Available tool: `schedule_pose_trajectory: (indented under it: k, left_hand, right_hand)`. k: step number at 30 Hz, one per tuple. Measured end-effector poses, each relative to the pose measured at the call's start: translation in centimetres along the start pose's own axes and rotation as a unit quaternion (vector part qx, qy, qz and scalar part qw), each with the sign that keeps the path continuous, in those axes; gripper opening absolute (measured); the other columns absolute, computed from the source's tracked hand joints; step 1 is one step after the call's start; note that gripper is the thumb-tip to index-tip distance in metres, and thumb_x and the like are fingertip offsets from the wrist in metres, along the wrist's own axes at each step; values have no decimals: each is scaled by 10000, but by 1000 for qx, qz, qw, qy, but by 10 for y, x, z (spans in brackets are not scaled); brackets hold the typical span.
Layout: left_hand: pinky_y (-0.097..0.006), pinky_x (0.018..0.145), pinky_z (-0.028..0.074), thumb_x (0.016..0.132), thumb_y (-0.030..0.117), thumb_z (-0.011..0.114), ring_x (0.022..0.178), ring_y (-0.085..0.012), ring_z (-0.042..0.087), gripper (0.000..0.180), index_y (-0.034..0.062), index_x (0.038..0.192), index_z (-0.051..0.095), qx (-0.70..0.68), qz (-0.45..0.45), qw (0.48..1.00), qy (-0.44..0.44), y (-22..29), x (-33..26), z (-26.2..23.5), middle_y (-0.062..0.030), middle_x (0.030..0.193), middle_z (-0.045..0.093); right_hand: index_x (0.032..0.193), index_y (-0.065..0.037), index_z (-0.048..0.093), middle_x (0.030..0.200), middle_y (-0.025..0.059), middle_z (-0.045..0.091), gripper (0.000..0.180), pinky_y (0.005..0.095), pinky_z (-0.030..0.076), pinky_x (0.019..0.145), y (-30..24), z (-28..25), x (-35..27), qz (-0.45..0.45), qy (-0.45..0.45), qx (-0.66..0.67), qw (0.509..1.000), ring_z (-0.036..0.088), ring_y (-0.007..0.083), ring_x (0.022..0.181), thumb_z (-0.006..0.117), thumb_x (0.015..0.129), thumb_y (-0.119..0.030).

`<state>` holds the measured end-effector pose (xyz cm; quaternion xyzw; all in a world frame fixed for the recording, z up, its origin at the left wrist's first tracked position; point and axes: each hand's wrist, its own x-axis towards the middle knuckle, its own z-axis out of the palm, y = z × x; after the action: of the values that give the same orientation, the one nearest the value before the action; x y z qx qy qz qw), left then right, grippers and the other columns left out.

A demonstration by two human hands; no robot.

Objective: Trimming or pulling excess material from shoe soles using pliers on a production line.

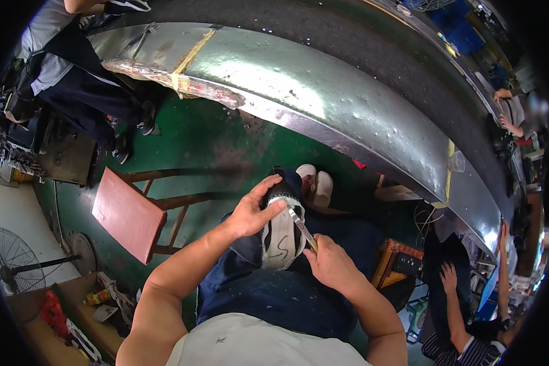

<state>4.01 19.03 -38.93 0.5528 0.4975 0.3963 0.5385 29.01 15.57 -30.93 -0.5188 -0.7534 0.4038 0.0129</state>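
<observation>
1. A floor fan [12, 259] stands at the far left, beside a brown bench [49, 323] strewn with small items: a red thing, a bottle and pale scraps.
2. A red-topped wooden stool [128, 213] stands on the green floor [195, 140], left of the person's lap.
3. The left hand [250, 213] grips the shoe [282, 235] from above, its thumb lying across the pale sole.
4. The shoe rests sole-up on the person's blue-clad lap, between both hands.
5. The right hand [329, 262] is clenched round a thin metal blade [300, 224], whose tip touches the sole's edge.
6. Another person's hand [449, 277] rests on a dark knee at the lower right.
</observation>
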Motion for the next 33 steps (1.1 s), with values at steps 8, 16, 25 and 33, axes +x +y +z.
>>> schedule_pose_trajectory:
  k: [8, 16, 25, 33]
  left_hand:
    - [-359, 1192, 320, 981, 198, 665, 1435, -268, 434, 550, 23, 1471, 487, -37, -62, 995, 70, -4, 4, 2, -177, 1515, 492]
    - [-304, 1139, 356, 982, 103, 677, 1318, -148, 469, 638, 21, 1544, 387, 8, -40, 999, -5, -4, 4, -9, -93, 1456, 517]
    - [-325, 1189, 300, 912, 95, 718, 1417, -206, 401, 814, 20, 1594, 280, -26, -57, 997, -50, -3, 2, -28, -148, 1559, 413]
    - [-349, 1200, 307, 769, 7, 601, 1452, -285, 401, 988, -28, 1615, 92, -191, -235, 952, -40, -8, -34, -4, -232, 1563, 391]
  right_hand:
    - [1151, 13, 590, 932, 170, 686, 271, 394, 549, 762, 31, -19, -3, -22, -143, 175, 974, 694, 324, 822, 577, 1011, -219]
    - [1172, 45, 587, 903, 213, 654, 342, 461, 535, 773, 5, -4, 37, -64, 75, 81, 992, 667, 408, 809, 496, 1059, -265]
    - [1085, 31, 583, 803, 213, 651, 360, 495, 519, 740, 15, -1, 53, -38, 22, 105, 994, 651, 463, 770, 514, 1060, -321]
    - [1093, 0, 596, 884, 79, 675, 446, 308, 497, 611, 48, 41, 60, 6, 106, 306, 946, 597, 148, 640, 474, 1082, -429]
